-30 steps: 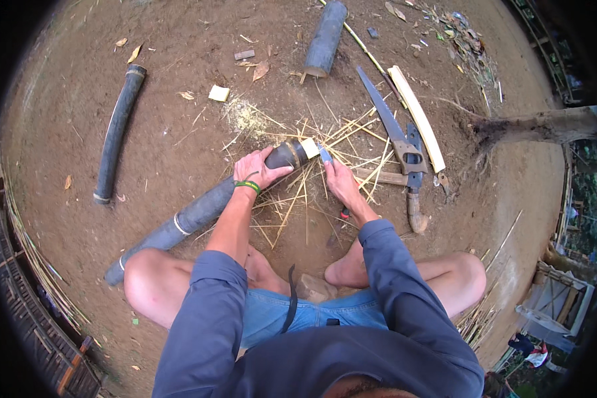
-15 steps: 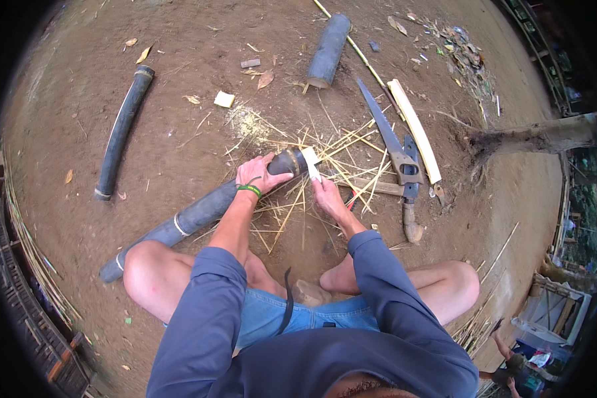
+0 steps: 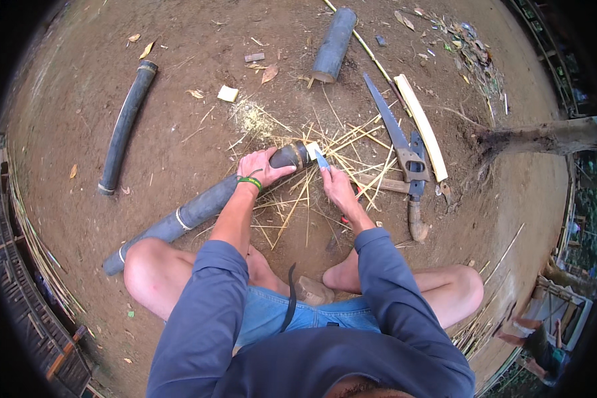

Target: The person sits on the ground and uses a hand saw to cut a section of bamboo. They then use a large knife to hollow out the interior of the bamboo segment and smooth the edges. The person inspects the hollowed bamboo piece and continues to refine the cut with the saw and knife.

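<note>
A long dark bamboo pole runs slantwise from beside my left knee to the middle of the ground before me. My left hand is closed around it close to its far right end, thumb toward that end. The end shows a pale, freshly cut face. In my right hand is a small knife, its bluish blade pointing up and left against the pale end. My fingers hide most of its handle. Thin yellow bamboo strips lie scattered under and around the pole's end.
Right of the strips lie a handsaw, another tool with a curved wooden handle and a split bamboo piece. Dark bamboo lengths rest at left and far. A tree trunk stands right; another person is lower right.
My right hand has shifted slightly right and away from me with the knife. The blade, bright before, now looks bluish and shorter at the pole's end. My left hand keeps its grip.
</note>
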A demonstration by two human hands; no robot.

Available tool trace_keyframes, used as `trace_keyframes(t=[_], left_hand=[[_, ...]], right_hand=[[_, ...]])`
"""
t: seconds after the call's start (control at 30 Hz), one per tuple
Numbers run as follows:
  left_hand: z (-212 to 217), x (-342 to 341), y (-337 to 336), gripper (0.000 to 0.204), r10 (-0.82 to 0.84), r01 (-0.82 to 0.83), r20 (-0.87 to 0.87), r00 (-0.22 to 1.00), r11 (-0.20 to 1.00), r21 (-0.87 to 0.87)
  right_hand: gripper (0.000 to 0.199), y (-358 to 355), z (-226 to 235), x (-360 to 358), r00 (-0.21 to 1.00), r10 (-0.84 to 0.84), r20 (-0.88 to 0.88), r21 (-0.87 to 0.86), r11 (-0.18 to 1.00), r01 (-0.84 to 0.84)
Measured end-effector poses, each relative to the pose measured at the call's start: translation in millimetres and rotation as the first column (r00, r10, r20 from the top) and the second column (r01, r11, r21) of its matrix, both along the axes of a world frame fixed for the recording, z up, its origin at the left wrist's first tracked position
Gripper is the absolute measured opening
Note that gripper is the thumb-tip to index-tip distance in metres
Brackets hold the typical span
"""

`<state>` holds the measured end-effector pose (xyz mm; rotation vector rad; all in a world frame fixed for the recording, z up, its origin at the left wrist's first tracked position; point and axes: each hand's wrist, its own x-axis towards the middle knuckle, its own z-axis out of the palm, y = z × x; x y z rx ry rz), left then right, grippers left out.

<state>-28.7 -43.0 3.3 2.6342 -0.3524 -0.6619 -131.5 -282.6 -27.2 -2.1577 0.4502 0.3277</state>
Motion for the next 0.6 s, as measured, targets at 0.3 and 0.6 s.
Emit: trace_keyframes(t=[0.3, 0.6], left_hand=[[9.2, 6.9, -4.7, 0.096, -0.037, 0.038, -0.074, 0.997, 0.999, 0.012], [7.7, 5.2, 0.3, 0.092, -0.001, 0.002, -0.049, 0.999, 1.0, 0.021]], right_hand=[[0.036, 15.6, -35.4, -11.8, 0.996, -0.087, 0.025, 0.172, 0.982, 0.082], [0.037, -30.7, -3.0, 6.2, 0.955, -0.114, -0.275, 0.454, 0.86, 0.234]])
